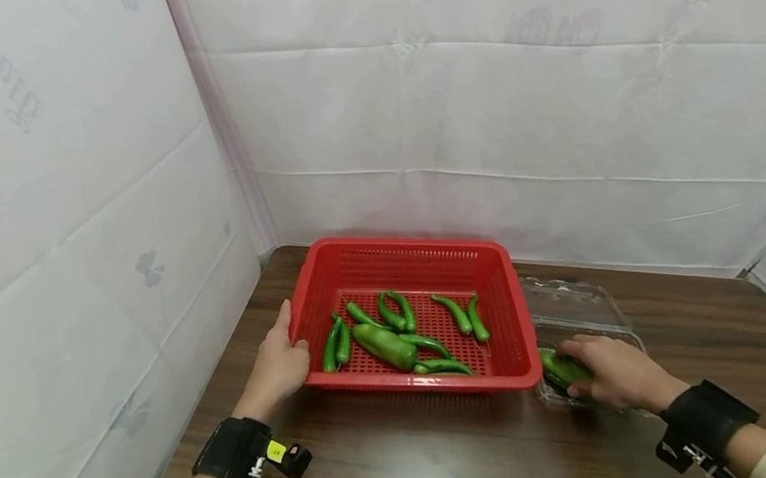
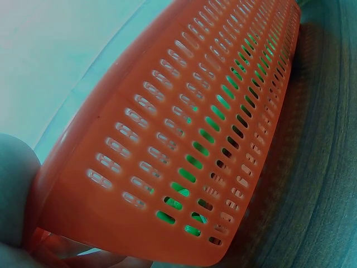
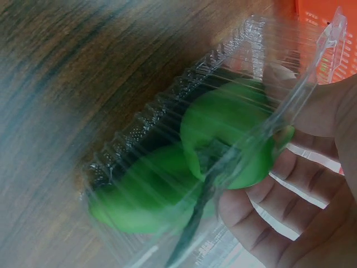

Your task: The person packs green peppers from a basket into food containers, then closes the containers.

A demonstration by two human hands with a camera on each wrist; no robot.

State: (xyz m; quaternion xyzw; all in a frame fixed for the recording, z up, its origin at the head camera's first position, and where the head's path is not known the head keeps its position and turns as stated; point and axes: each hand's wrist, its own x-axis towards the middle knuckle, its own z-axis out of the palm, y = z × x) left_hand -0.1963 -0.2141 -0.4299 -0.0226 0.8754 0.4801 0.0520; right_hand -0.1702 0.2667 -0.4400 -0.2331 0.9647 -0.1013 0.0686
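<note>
A red plastic basket [image 1: 422,382] with slotted walls holds several slim green chili peppers [image 1: 452,314] and one larger green pepper [image 1: 384,346]. My left hand [image 1: 278,362] grips the basket's left rim; the left wrist view shows the slotted wall [image 2: 134,167] close up. To the right of the basket lies a clear plastic clamshell box [image 1: 557,396] with its lid folded back. Inside it my right hand [image 1: 618,370] curls its fingers and thumb around a large green pepper [image 3: 228,134] with a long stem. Another green pepper [image 3: 145,195] lies beside that one in the box.
Both containers stand on a dark wood-grain table [image 1: 421,469]. White sheeting [image 1: 483,112] hangs along the table's back and left sides, with the basket near the back edge. The clamshell's raised lid [image 1: 576,300] is beside the basket's right wall.
</note>
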